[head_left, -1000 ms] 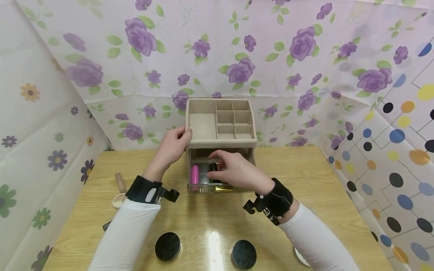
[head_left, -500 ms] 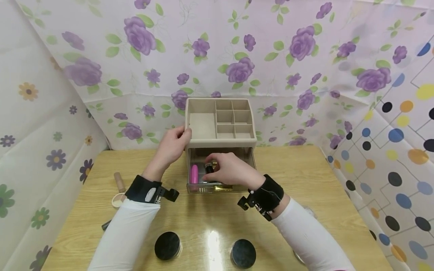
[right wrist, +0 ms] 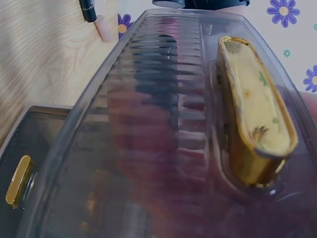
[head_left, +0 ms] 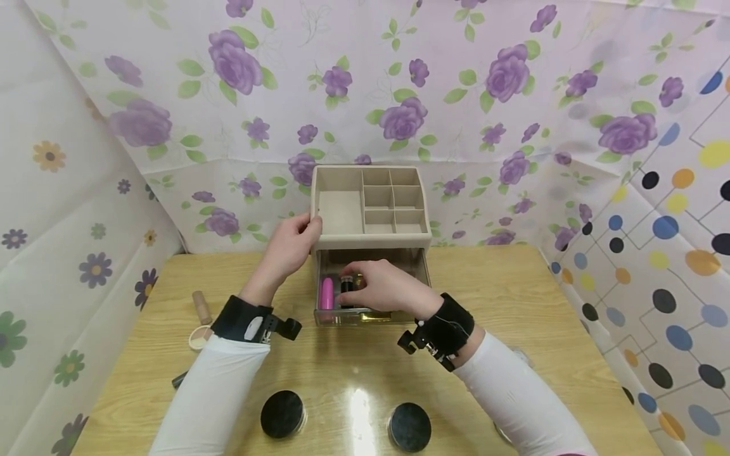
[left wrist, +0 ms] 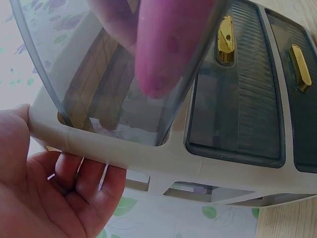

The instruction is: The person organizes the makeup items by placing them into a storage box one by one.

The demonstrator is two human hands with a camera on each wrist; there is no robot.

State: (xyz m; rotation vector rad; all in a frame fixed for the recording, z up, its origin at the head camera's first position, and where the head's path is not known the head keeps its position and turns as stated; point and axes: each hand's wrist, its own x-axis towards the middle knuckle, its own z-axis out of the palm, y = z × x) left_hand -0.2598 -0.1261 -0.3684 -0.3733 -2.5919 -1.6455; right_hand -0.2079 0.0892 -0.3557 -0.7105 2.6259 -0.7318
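Note:
A beige makeup organizer [head_left: 371,240] stands against the back cloth, its top clear drawer [head_left: 326,319] pulled out. My left hand [head_left: 289,248] grips the organizer's left side; in the left wrist view its fingers [left wrist: 89,181] curl round the frame. Inside the drawer, my right hand [head_left: 393,288] pinches a black tube [head_left: 346,285] lengthwise between thumb and fingers. A pink tube [head_left: 327,293] lies just left of it. Something gold [head_left: 359,280] shows beside the right fingers, mostly covered. Through the drawer wall in the right wrist view, that hand looks blurred behind the gold handle [right wrist: 257,109].
Two black-lidded jars [head_left: 282,414] [head_left: 410,427] stand near the front. A tan tube [head_left: 201,307], a round compact [head_left: 199,337] and a dark tube [head_left: 179,379] lie by the left sleeve. Two closed drawers [left wrist: 242,94] sit below the pulled-out one.
The right hand has moved left inside the drawer with the black tube, bringing it closer to the pink tube and straighter alongside it. The left hand stays in place.

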